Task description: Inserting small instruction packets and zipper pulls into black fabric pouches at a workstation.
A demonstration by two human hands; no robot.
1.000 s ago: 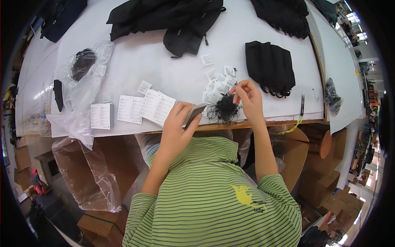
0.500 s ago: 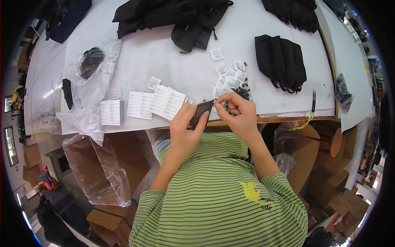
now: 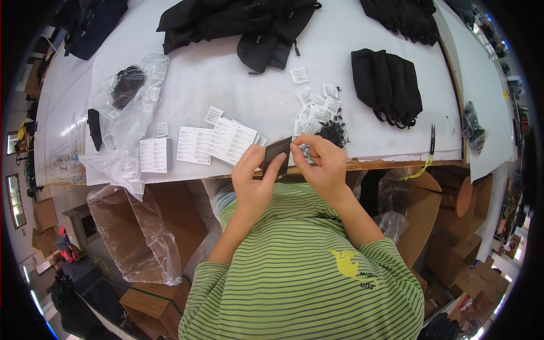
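My left hand (image 3: 250, 180) is closed round a flat dark rectangular card (image 3: 276, 152), perhaps a small stack of hang tags, with the thumb pressed on its face. At the card's upper right corner, my right hand (image 3: 326, 167) pinches with thumb and forefinger. Whatever lies between those fingertips is too small to make out. Just beyond the right hand sits a tangle of black strings (image 3: 335, 133), touching a loose heap of small white printed labels (image 3: 318, 107). Left of my hands, white printed cards (image 3: 231, 140) lie overlapping near the table edge.
A block of white cards (image 3: 153, 156) stands beside crumpled clear plastic (image 3: 127, 144). Black garments (image 3: 266, 42) lie at the back, folded black pieces (image 3: 386, 85) at the right. Scissors (image 3: 432, 140) with a yellow tie rest near the front edge. Open cardboard boxes (image 3: 190, 224) stand below.
My right hand has shifted slightly left and down, its fingertips now against the card's corner. The left hand still grips the dark card, which is turned slightly.
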